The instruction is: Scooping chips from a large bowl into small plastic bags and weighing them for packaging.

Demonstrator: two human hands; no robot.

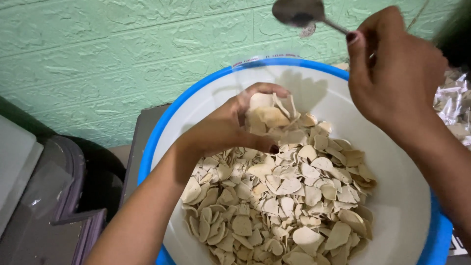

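At frame centre, my left hand [230,125] is cupping pale, thin, dried cracker chips [279,191] with closed fingers inside the white, blue-rimmed plastic basin [407,196]; upper right, my right hand [392,68] is pinching a metal spoon [299,12].

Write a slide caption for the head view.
Left hand scoops pale chips from a blue-rimmed basin; right hand holds a metal spoon.
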